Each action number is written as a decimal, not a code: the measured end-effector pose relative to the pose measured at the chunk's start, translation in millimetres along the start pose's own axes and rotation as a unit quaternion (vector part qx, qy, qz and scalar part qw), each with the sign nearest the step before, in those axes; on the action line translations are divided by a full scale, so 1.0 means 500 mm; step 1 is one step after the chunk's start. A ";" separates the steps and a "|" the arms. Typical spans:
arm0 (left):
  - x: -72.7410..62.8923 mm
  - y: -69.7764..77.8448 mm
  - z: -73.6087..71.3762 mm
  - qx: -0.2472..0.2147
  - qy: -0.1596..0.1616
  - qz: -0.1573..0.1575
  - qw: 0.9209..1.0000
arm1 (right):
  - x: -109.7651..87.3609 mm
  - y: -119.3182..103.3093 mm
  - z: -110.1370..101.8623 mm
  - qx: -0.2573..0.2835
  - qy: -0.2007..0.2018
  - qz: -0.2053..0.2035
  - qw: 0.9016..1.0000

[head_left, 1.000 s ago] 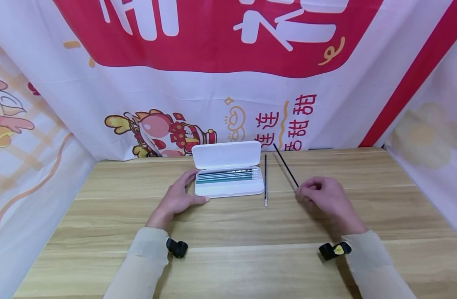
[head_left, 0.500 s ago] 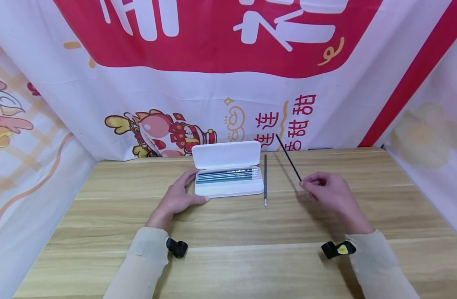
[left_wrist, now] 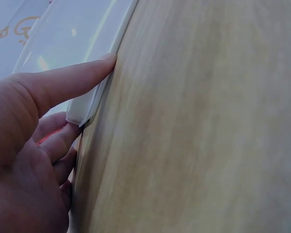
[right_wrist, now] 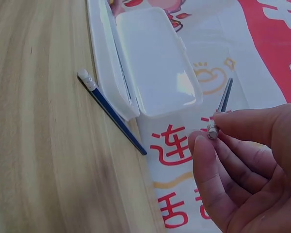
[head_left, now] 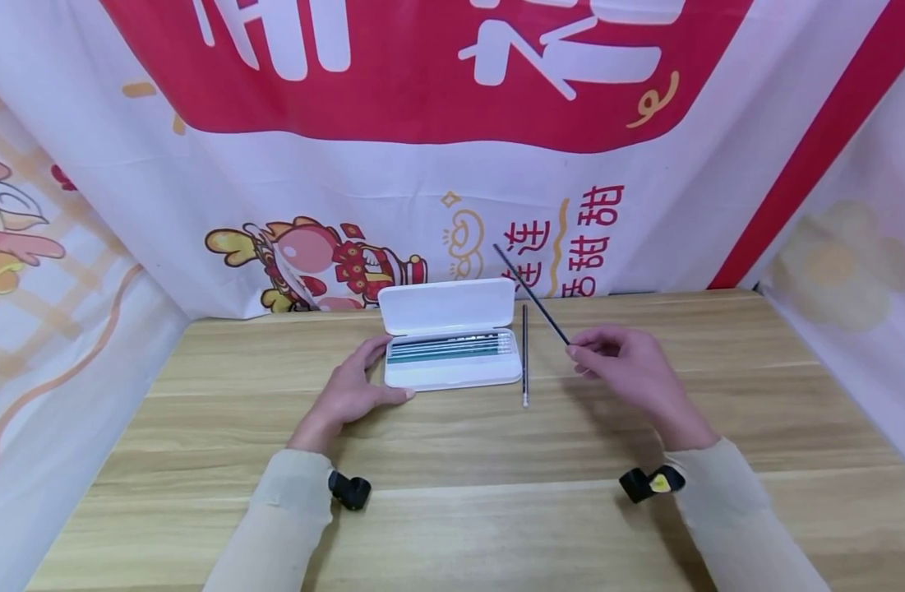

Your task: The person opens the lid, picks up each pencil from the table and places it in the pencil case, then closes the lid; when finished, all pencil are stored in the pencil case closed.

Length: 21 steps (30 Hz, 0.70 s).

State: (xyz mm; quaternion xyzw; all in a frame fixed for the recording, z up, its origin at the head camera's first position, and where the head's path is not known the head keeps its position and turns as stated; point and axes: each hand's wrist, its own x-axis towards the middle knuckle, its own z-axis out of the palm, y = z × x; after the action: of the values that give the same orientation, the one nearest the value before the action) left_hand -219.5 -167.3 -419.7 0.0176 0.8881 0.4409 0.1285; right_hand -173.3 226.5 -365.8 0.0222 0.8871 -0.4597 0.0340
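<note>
A white pencil case [head_left: 452,380] lies with its lid up on the wooden table, several green and dark pencils [head_left: 445,349] inside. My left hand [head_left: 354,393] grips its left end, thumb along the front edge and fingers around the side; the thumb [left_wrist: 77,82] shows in the left wrist view. In my right hand [head_left: 630,366] a dark pencil [head_left: 533,298] is pinched near its eraser end between thumb and fingers, tilted up, its far end toward the upper left. Another dark pencil [head_left: 525,353] lies on the table beside the case's right end, eraser [right_wrist: 86,77] toward me.
Behind the wooden table [head_left: 467,526] hangs a white and red printed cloth [head_left: 422,189], close to the raised lid [head_left: 448,306]. More printed cloth [head_left: 851,271] stands at the right side and the left.
My right hand has lifted the pencil and then swung it left, so its far end now points toward the lid. My left hand and the case stay in place.
</note>
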 end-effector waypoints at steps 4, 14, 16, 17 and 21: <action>0.002 -0.004 -0.001 -0.002 0.001 0.001 1.000 | 0.016 -0.013 0.014 -0.021 -0.007 -0.030 0.999; 0.002 0.000 0.001 -0.002 0.001 -0.001 1.000 | 0.064 -0.016 0.044 -0.041 -0.030 -0.082 0.995; 0.002 0.000 0.001 -0.003 0.001 -0.002 1.000 | 0.074 -0.016 0.051 -0.047 -0.034 -0.088 0.994; 0.002 0.000 0.001 -0.004 0.002 -0.003 1.000 | 0.079 -0.016 0.055 -0.048 -0.036 -0.088 0.994; 0.002 -0.002 0.000 -0.008 0.002 -0.008 1.000 | 0.100 -0.014 0.071 -0.058 -0.044 -0.093 0.993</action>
State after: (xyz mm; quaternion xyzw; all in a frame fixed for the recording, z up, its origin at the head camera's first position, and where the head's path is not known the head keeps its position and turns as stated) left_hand -220.6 -167.5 -420.7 0.0089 0.8848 0.4473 0.1306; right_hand -222.0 194.1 -384.5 -0.0829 0.9083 -0.4089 0.0311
